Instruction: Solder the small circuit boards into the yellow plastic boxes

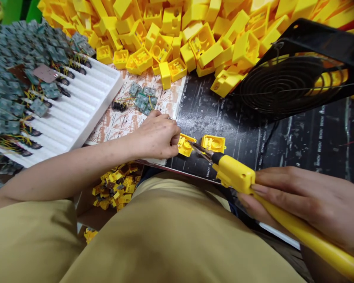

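Note:
My left hand (162, 135) is closed, its fingertips gripping the left edge of a small yellow plastic case (185, 144) on the black bench surface. The open side of this case faces up. In my right hand (309, 204) is a yellow-handled soldering iron (237, 173), its metal tip reaching down to the case in my left hand. A second yellow case (214, 144) lies open side up just to the right, partly behind the iron's tip. Beyond my left hand sits a small cluster of green circuit boards (146, 100) with wires and black round parts.
Many yellow cases (165, 43) are heaped along the back. A black fan (286, 78) with a wire guard stands at the back right. To the left, a white foam tray (97, 94) bears rows of wired boards. Below the bench edge, a box contains more yellow pieces (118, 186).

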Demonstrator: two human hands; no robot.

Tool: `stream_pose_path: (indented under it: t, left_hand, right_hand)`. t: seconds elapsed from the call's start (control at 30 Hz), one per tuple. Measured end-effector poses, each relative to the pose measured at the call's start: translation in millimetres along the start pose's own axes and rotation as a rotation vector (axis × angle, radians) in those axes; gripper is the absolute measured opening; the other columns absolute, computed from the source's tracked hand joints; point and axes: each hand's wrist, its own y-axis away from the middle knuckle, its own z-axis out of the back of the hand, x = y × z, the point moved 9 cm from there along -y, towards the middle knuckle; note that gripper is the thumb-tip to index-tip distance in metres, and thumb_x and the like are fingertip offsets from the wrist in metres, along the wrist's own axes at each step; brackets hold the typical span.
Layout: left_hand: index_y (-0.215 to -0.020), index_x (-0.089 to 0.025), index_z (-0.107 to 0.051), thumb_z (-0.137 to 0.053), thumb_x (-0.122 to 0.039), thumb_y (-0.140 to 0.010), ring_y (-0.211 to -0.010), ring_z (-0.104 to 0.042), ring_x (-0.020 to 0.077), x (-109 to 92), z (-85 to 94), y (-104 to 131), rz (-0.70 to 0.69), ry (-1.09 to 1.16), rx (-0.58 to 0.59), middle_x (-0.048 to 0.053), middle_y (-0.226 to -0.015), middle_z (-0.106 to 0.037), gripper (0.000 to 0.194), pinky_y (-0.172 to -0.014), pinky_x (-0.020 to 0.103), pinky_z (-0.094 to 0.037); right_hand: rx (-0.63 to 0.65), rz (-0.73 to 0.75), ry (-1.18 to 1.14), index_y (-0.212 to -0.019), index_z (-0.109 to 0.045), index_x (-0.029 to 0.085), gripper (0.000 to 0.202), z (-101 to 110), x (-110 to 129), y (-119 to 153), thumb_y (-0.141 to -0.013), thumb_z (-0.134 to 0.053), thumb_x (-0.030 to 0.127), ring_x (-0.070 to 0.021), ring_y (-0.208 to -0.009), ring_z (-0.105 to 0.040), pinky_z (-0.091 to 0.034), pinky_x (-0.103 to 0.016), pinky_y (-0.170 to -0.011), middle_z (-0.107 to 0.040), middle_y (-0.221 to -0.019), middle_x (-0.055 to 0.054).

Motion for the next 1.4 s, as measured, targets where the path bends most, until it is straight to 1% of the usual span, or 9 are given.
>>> stream_pose_path:
  t: [0.17,0.3,0.47,0.6,0.73,0.97,1.07,1.2,1.4]
  left_hand:
    - [-0.067,-0.018,-0.067,-0.057,-0.024,-0.072,-0.083,-0.060,0.0222,-1,2.6,0,0.008,-0.017,0.020,0.005,-0.074,-0.070,0.013,-0.091,0.042,-0.039]
    - [-0.067,-0.018,-0.067,-0.058,-0.025,-0.073,-0.086,-0.060,0.0240,0,2.6,-1,0.020,-0.028,0.039,0.005,-0.074,-0.070,0.013,-0.088,0.041,-0.041]
    - [-0.070,-0.018,-0.067,-0.058,-0.025,-0.074,-0.088,-0.061,0.0245,-2,3.3,3,0.007,-0.045,0.034,0.005,-0.074,-0.069,0.012,-0.085,0.038,-0.042]
    - [-0.112,-0.013,-0.065,-0.058,-0.032,-0.080,-0.105,-0.059,0.0306,-3,15.1,20,-0.063,-0.127,-0.099,0.013,-0.106,-0.070,0.038,-0.093,0.044,-0.042]
    - [-0.148,-0.013,-0.033,-0.054,-0.029,-0.089,-0.137,-0.043,0.0297,-15,4.6,37,-0.260,-0.093,-0.208,0.017,-0.150,-0.044,0.065,-0.110,0.046,-0.032]
    - [-0.138,-0.016,-0.050,-0.050,-0.041,-0.094,-0.099,-0.067,0.0230,-44,-22.3,55,-0.440,0.048,-0.385,0.013,-0.122,-0.068,0.050,-0.087,0.039,-0.048]
    - [-0.128,-0.016,-0.059,-0.047,-0.048,-0.095,-0.109,-0.063,0.0233,-12,8.9,58,-0.254,0.181,-0.503,0.013,-0.122,-0.068,0.047,-0.094,0.038,-0.047]
    - [-0.114,-0.023,-0.066,-0.044,-0.024,-0.095,-0.126,-0.053,0.0260,58,49.9,41,0.128,0.065,-0.536,0.008,-0.130,-0.064,0.029,-0.108,0.047,-0.035]
    - [-0.103,-0.018,-0.069,-0.057,-0.022,-0.085,-0.128,-0.050,0.0315,97,44.7,-3,0.217,0.016,-0.413,0.008,-0.123,-0.066,0.022,-0.113,0.055,-0.025]
  right_hand:
    - [0.012,-0.124,-0.011,-0.115,-0.061,0.022,0.035,4,-7,6,-0.082,-0.074,0.026,-0.0120,-0.074,-0.064,-0.051,-0.023,-0.061,-0.069,-0.091,-0.002]
    - [0.002,-0.147,0.126,-0.149,-0.036,0.022,0.065,4,-8,0,-0.092,-0.060,0.041,-0.0111,-0.055,-0.058,-0.045,-0.025,-0.055,-0.064,-0.070,0.002]
    - [0.043,-0.027,0.227,-0.126,-0.056,0.023,0.039,-26,-23,-15,-0.089,-0.064,0.014,-0.0093,-0.059,-0.061,-0.045,-0.021,-0.059,-0.065,-0.072,0.004]
    - [0.083,-0.006,0.201,-0.118,-0.054,0.019,0.039,-49,-46,-17,-0.088,-0.065,0.041,-0.0249,-0.097,-0.067,-0.056,-0.038,-0.085,-0.069,-0.101,-0.009]
    - [0.106,-0.031,0.087,-0.126,-0.046,0.019,0.051,-58,-55,-14,-0.087,-0.064,0.047,-0.0291,-0.107,-0.065,-0.056,-0.047,-0.090,-0.066,-0.116,-0.014]
    - [0.088,0.007,0.139,-0.130,-0.046,0.020,0.052,-54,-49,-33,-0.084,-0.070,0.020,-0.0249,-0.104,-0.068,-0.058,-0.034,-0.083,-0.067,-0.118,-0.012]
    - [0.036,-0.016,0.167,-0.128,-0.046,0.019,0.050,-57,-45,-46,-0.084,-0.071,0.024,-0.0225,-0.095,-0.070,-0.059,-0.030,-0.076,-0.068,-0.114,-0.011]
    - [0.117,0.058,0.130,-0.125,-0.048,0.021,0.036,-84,-34,-55,-0.091,-0.062,0.023,-0.0193,-0.090,-0.069,-0.058,-0.031,-0.078,-0.069,-0.100,-0.005]
    - [0.108,0.016,0.082,-0.128,-0.045,0.020,0.050,-88,-40,-53,-0.086,-0.069,0.034,-0.0236,-0.100,-0.067,-0.054,-0.044,-0.096,-0.065,-0.115,-0.010]
